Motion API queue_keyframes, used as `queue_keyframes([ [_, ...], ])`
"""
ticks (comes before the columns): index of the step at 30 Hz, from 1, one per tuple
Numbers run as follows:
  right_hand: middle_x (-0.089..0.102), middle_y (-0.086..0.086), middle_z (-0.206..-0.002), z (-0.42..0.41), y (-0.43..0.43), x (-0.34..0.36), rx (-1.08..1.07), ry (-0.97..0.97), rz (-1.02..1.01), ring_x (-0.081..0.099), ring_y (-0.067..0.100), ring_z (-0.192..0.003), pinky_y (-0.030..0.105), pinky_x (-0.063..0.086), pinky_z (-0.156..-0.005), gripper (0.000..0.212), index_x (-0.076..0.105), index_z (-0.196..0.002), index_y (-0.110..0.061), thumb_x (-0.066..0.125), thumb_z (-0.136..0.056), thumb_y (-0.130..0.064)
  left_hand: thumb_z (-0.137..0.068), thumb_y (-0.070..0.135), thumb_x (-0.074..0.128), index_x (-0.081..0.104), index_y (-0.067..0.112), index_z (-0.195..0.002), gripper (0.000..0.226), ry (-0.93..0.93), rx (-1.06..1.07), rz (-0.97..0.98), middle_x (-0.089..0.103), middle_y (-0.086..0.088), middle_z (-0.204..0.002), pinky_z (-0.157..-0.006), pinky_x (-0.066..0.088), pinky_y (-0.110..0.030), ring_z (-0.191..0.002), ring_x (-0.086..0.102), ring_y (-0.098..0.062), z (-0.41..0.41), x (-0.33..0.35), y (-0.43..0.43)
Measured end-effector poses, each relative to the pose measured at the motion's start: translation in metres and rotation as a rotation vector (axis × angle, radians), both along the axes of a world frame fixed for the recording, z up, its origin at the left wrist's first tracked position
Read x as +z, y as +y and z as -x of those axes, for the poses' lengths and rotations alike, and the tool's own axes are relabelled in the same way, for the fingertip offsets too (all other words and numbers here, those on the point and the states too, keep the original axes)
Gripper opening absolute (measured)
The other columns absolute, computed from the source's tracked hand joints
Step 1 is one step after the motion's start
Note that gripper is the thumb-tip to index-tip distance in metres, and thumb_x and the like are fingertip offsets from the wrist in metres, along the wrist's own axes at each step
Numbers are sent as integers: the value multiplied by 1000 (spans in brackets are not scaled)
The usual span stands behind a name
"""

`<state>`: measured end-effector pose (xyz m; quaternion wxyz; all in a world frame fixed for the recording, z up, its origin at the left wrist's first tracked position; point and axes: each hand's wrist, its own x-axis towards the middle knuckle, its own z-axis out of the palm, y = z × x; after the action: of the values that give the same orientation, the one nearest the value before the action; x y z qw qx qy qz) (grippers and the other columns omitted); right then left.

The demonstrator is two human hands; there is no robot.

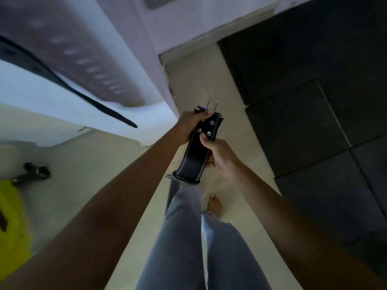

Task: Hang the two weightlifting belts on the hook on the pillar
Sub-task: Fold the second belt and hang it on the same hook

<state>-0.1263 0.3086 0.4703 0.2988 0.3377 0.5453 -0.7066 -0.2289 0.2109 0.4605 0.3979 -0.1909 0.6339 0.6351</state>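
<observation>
White pillar (129, 65) fills the upper left, its corner edge running down to the floor just left of the hands. Cream tile floor (219, 84) forms a lane ahead, bounded on the right by dark mats (314, 91) – open room between the two. One belt (69, 59) lies blurred against the pillar face, brown inside with a row of holes, black edge tapering to a tip; its upper end is out of view. Second belt (195, 151) is in front of the legs, clear of the pillar – black leather, white stitching, rivets, two metal prongs at the top. Left hand (188, 127) has fingers wrapped tight around the buckle end. Right hand (219, 155) clamps the strap lower down, thumb on the rivets.
</observation>
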Motion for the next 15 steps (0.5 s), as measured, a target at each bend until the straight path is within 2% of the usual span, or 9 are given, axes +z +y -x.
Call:
queue_keyframes([
  [2,73,10,-107,-16,-5,59,44,60,-117,71,28,-96,43,56,-87,36,68,-97,-18,57,-92,-52,-82,22,75,70,0,-92,25,96,60,-40,72,-12,-85,-75,58,-32,-75,69,-22,-26,62,-19],
  [4,73,9,-98,-33,-8,108,105,144,-196,72,29,-94,42,56,-85,36,67,-85,-20,55,-92,-53,-81,25,76,71,-1,-98,31,227,104,-23,73,-13,-90,-79,58,-38,-82,71,-25,-53,116,-38],
  [6,72,5,-94,-45,-16,153,155,237,-196,72,27,-93,41,56,-84,33,66,-87,-20,54,-94,-50,-79,27,77,74,7,-94,25,386,120,52,75,-9,-87,-78,57,-40,-80,71,-21,-78,165,-56],
  [9,70,-3,-90,-48,-39,218,193,425,-193,68,16,-82,29,52,-68,22,65,-94,-24,53,-97,-42,-79,28,77,74,21,-83,8,604,161,149,75,2,-76,-74,57,-35,-75,71,-14,-107,227,-81],
  [11,71,-2,-90,-41,-57,256,232,563,-227,66,15,-81,27,51,-66,20,66,-97,-21,55,-97,-38,-78,27,78,74,20,-80,9,711,233,180,74,7,-71,-70,57,-34,-72,71,-13,-120,264,-101],
  [13,73,8,-98,-37,-77,286,276,686,-226,67,14,-81,31,55,-70,30,67,-106,-11,58,-96,-37,-76,26,80,74,11,-82,17,774,350,162,75,0,-74,-69,59,-38,-73,72,-19,-131,297,-122],
  [15,73,11,-103,-39,-95,303,311,772,-184,68,13,-84,34,58,-73,32,66,-112,-8,59,-96,-35,-75,17,81,74,12,-73,9,827,440,127,75,0,-69,-65,58,-32,-68,71,-17,-142,325,-142],
])
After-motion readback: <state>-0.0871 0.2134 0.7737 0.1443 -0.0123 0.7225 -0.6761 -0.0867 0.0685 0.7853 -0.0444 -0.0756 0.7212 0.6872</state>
